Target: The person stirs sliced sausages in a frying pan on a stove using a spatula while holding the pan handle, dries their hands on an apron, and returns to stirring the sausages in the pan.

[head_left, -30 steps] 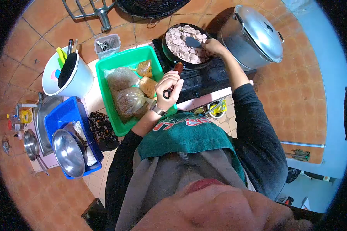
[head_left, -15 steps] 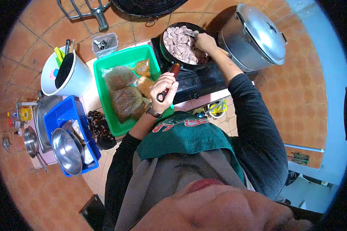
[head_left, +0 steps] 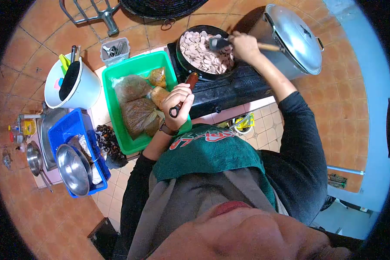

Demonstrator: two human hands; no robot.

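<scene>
Shifted right since the earlier frame, my right hand [head_left: 245, 47] is wrapped round the spatula [head_left: 219, 43], tilted above pale slices [head_left: 200, 53]. They fill the pan [head_left: 219, 31] near the stove's [head_left: 229, 93] left edge, beside the lidded pot [head_left: 292, 41]. My left hand [head_left: 179, 104] grips the pan's handle [head_left: 192, 79].

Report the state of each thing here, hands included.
Left hand: gripping pan handle
Right hand: gripping spatula
Frying pan: uncovered, holding slices
Large pot: lidded
Green tub: open, holding filled bags
White bucket: open, holding utensils
Blue tub: open, metal bowl inside, tilted
</scene>
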